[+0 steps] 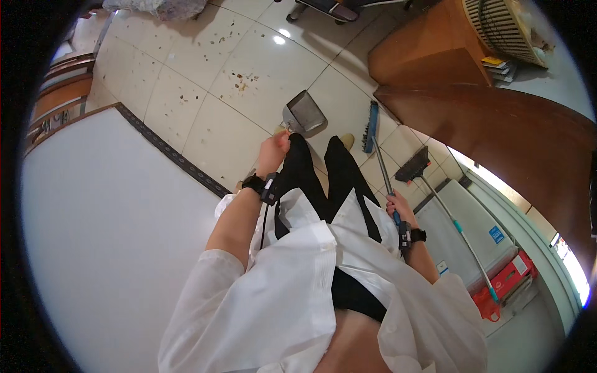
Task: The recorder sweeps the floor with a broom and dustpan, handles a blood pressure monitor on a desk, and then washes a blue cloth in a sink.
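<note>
My left hand (275,150) is closed at the upper end of a metal dustpan (308,114), its fingers hiding most of the grip. The pan's open mouth faces away from me, above the floor tiles in front of my knees. In my right hand (399,205) is the handle of a broom with a blue head (371,126) and dark bristles. That head is down by the tiles, right of my right shoe (347,141). Food scraps or shells (241,83) lie scattered on the floor (261,56) beyond the dustpan.
A table (116,224) with a dark patterned edge is on my left. To the right are a wooden desk (433,60) and a second broom (413,165), leaning by a white appliance (466,224). A red box (506,275) sits near it. Chair casters (293,17) stand ahead.
</note>
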Demonstrator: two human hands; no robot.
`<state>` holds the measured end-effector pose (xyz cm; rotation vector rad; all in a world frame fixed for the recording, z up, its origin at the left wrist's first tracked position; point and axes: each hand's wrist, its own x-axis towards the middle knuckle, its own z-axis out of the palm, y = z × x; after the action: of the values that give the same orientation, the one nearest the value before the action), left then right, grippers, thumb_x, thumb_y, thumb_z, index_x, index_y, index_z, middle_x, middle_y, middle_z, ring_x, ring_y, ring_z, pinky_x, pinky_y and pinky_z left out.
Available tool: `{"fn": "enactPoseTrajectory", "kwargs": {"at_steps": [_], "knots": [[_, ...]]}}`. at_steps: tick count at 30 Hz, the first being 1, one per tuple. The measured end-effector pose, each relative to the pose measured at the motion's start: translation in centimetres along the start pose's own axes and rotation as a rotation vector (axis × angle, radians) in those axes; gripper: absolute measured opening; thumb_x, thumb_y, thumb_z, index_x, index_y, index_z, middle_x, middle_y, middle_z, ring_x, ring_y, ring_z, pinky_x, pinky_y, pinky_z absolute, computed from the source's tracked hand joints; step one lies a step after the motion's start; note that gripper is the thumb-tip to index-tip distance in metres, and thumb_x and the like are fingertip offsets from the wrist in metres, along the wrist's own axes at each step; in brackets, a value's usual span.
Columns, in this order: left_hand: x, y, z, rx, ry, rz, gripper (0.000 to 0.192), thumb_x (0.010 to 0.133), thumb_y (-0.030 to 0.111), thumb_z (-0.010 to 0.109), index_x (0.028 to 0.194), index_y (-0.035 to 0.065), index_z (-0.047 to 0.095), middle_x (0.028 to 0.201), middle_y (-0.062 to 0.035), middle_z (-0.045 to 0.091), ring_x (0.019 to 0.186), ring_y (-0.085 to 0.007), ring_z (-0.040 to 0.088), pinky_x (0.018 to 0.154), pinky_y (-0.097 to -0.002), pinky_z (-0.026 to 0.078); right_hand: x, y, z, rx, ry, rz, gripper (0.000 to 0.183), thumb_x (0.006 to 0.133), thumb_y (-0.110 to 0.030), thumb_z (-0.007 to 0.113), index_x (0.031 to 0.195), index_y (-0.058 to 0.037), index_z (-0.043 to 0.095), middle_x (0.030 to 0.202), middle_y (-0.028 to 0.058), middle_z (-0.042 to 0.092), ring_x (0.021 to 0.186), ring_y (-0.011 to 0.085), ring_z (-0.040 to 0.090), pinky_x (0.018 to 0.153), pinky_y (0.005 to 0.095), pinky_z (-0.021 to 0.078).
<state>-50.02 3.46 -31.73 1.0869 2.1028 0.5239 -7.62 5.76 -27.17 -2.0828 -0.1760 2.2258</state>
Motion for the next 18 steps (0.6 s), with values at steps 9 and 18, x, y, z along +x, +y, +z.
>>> {"fn": "enactPoseTrajectory", "kwargs": {"at_steps": [9,18], "knots": [[-1.0,4.2,4.8,-0.013,0.042,-0.092,0.029,0.083,0.026,0.054,0.099,0.0047,0.063,0.069,-0.019,0.062,0.068,-0.0292,0.063,0.063,-0.0358,0.048,0.5,-0.5,-5.1,-0.158,-0.095,-0.046,0.063,0.083,-0.009,0.05,0.136,-0.0034,0.016,0.062,-0.0019,0.039,0.048,0.0055,0.037,0.042,0.0199,0.0316],[0.5,6.1,7.3,-0.161,0.143,-0.072,0.033,0.082,0.031,0.058,0.097,0.003,0.064,0.075,-0.0204,0.063,0.073,-0.0328,0.063,0.067,-0.0365,0.048,0.0,-1.1,-5.0,-0.18,-0.089,-0.084,0.071,0.083,-0.008,0.049,0.139,0.0,0.007,0.063,-0.0012,0.041,0.051,0.0061,0.037,0.046,0.0203,0.0305]]}}
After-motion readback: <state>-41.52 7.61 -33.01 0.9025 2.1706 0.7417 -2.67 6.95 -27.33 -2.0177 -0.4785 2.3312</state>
